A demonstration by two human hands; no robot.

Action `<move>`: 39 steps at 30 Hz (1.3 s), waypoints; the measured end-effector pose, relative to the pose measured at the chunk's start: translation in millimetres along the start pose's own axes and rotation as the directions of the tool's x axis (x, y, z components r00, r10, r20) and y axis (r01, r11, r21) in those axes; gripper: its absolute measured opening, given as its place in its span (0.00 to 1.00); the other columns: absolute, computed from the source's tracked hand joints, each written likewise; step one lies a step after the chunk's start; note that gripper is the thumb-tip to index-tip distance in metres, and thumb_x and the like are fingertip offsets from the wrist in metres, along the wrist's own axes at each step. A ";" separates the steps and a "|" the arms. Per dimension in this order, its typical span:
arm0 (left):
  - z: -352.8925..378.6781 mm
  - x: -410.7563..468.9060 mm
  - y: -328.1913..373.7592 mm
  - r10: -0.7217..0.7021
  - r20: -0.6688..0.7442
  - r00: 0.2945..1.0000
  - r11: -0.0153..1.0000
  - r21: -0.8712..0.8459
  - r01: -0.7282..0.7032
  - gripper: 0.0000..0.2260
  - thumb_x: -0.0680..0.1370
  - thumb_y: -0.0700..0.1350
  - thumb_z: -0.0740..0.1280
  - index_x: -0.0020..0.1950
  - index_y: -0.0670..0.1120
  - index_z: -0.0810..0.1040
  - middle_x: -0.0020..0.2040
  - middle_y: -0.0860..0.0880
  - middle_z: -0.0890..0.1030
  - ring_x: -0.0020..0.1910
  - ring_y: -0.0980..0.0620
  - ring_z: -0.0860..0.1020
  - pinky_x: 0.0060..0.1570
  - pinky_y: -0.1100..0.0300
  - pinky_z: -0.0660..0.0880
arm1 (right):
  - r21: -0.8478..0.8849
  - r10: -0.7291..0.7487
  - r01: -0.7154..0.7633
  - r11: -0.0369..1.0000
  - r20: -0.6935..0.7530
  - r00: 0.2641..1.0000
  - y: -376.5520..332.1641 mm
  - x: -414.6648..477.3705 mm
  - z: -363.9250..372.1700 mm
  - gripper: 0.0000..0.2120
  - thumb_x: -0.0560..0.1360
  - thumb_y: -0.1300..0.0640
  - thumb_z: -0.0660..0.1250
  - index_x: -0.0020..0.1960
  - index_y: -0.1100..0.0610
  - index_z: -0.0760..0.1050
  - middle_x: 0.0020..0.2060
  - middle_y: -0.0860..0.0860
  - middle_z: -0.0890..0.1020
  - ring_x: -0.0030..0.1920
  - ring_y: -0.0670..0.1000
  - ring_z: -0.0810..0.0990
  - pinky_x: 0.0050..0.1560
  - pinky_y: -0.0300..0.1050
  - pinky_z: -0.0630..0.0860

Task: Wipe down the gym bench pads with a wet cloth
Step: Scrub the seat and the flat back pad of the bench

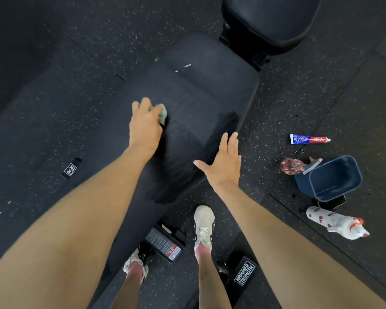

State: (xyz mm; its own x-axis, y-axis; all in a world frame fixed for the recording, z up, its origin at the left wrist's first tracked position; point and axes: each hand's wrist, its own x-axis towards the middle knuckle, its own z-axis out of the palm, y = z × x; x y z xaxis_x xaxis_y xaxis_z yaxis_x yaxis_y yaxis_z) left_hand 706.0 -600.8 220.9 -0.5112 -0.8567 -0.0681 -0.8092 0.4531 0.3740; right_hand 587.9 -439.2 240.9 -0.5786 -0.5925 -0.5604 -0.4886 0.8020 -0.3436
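Your left hand (145, 123) pressed down on a crumpled pale green cloth (162, 112), its grip closed over the soft wad against the long black bench (201, 97) pad, roughly at the pad's middle. The pad was broad and rounded at the corners, its matte vinyl showing a darker, wet-looking patch just right of the cloth and a few small white flecks toward the far end. Your right hand (224, 162) hovered flat above the pad's near right edge, grip apart, fingers spread and holding nothing. A second black pad (270, 21), glossier and curved, sat beyond the far end. The floor (310, 90) around was dark speckled rubber. On it to the right lay a blue, white and red tube (310, 139), a pink faceted glassy object (291, 166), a navy rectangular plastic tub (334, 177) tipped on its side, and nearer you a white bottle (337, 221) with red markings. Your white laced shoes (203, 226) with pink socks stood near the bench frame, beside a black foot plate (244, 273) lettered HAMMER STRENGTH
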 end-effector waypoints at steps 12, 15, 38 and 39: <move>3.7 -58.3 15.2 0.635 0.229 0.738 0.761 -0.023 -0.648 0.12 0.64 0.33 0.65 0.44 0.42 0.80 0.40 0.45 0.75 0.39 0.45 0.74 0.28 0.56 0.71 | -0.281 0.219 -0.216 0.935 -0.022 0.975 -42.3 7.7 3.4 0.50 0.74 0.48 0.71 0.77 0.64 0.39 0.77 0.61 0.41 0.77 0.59 0.44 0.76 0.56 0.50; -1.2 -22.1 -12.5 0.655 0.223 0.722 0.726 0.080 -0.683 0.15 0.66 0.38 0.54 0.43 0.42 0.79 0.40 0.45 0.75 0.39 0.44 0.73 0.28 0.55 0.73 | -0.305 0.240 -0.231 0.924 -0.008 0.971 -49.8 8.7 2.5 0.52 0.72 0.46 0.72 0.77 0.65 0.40 0.77 0.62 0.42 0.77 0.60 0.45 0.76 0.54 0.49; 3.6 124.4 34.3 -0.280 -0.057 0.958 0.953 -0.132 0.271 0.20 0.69 0.25 0.57 0.58 0.35 0.76 0.55 0.38 0.72 0.53 0.40 0.68 0.50 0.60 0.64 | -0.301 -0.158 0.159 0.940 0.028 0.987 -89.6 142.6 -68.1 0.48 0.76 0.40 0.64 0.77 0.63 0.36 0.77 0.58 0.37 0.77 0.55 0.37 0.76 0.55 0.42; 7.1 121.3 37.1 -0.216 -0.030 0.976 0.968 -0.134 0.210 0.20 0.68 0.24 0.58 0.57 0.35 0.77 0.54 0.37 0.72 0.52 0.39 0.68 0.50 0.58 0.67 | -0.300 -0.158 0.161 0.940 0.037 0.987 -87.6 144.6 -68.3 0.49 0.75 0.40 0.64 0.77 0.62 0.36 0.77 0.58 0.37 0.77 0.55 0.37 0.76 0.55 0.42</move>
State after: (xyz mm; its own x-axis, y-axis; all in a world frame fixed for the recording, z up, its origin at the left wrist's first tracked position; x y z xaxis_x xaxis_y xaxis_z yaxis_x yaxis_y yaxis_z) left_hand 611.9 -686.1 219.9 -0.3158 -0.9413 -0.1192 -0.8519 0.2260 0.4724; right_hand 502.4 -600.3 241.4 -0.4701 -0.7084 -0.5265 -0.7485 0.6361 -0.1875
